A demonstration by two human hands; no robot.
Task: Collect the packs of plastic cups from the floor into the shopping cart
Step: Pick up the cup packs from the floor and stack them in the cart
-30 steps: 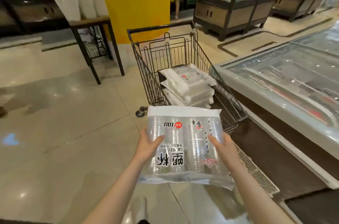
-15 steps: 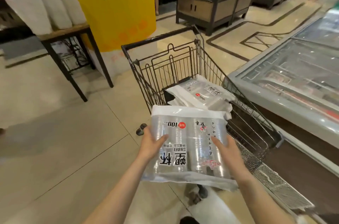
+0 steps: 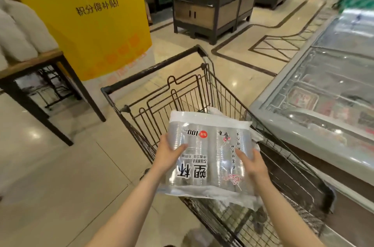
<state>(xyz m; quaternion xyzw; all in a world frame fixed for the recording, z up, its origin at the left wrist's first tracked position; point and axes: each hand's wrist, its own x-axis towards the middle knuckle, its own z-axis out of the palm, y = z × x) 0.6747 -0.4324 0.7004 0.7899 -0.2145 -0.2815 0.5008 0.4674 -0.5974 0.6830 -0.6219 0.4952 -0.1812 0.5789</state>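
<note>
A clear pack of plastic cups (image 3: 210, 145) with a white top band and black lettering hangs over the basket of the black wire shopping cart (image 3: 153, 68). My left hand (image 3: 169, 154) grips its left side with the thumb on top. My right hand (image 3: 253, 163) grips its right side the same way. Other white cup packs (image 3: 256, 135) lie in the cart beneath it, mostly hidden by the held pack.
A glass-topped chest freezer (image 3: 315, 105) runs along the cart's right side. A wooden table (image 3: 30, 64) with white bags stands at the left, a yellow banner (image 3: 91, 14) behind it. Display stands (image 3: 210, 10) sit farther back. Tiled floor stretches to the left.
I have stepped closer to the cart. The pack in both hands has moved forward and now sits over the basket, covering the packs inside.
</note>
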